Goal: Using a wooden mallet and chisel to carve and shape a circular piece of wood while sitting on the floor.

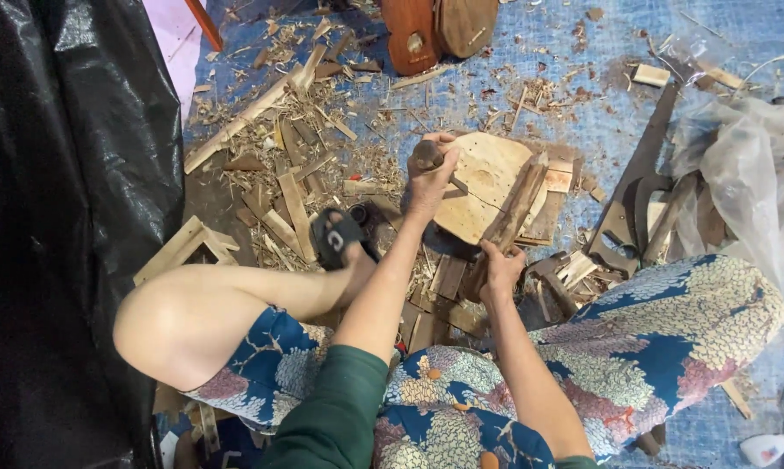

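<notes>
While the left hand grips a wooden tool handle over the chopping block, the right hand clasps the lower end of a dark wood strip leaning on it — stiff, light, probably splintery — best held low, away from the blade.

A dark, rough wooden stick stands tilted on a pale round wooden block, its lower end gripped from below; just left of the block, a dark-handled blade tool is raised above the block's edge
</notes>
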